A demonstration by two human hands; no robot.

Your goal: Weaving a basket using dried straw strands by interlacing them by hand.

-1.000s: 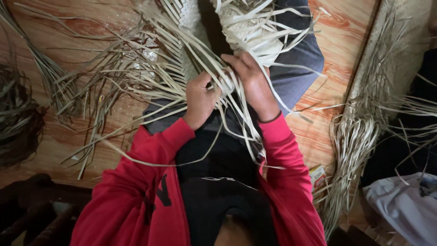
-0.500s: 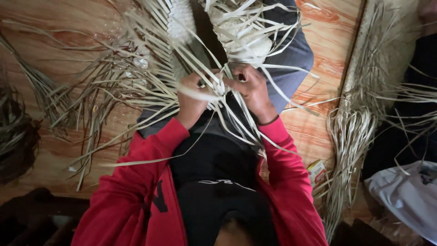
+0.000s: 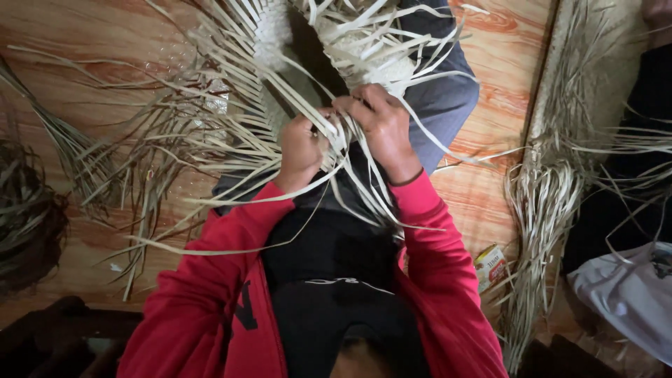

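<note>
Both hands have risen toward the frame's upper middle since the earlier frame. Dark dried leaves heap at the left edge. The left hand fingers curl shut on pale strips; the right hand fingers pinch strips at the woven piece. Lower right, a small yellow-and-white box lies on the floor beside a strip bundle.

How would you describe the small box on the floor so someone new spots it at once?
Start from the orange wood-grain floor on the person's right side. Beside the red sleeve of the right arm, next to the long bundle of pale straw strips, lies a small box. It is the only squared, printed thing there, yellow, red and white among loose dull strips.
</note>
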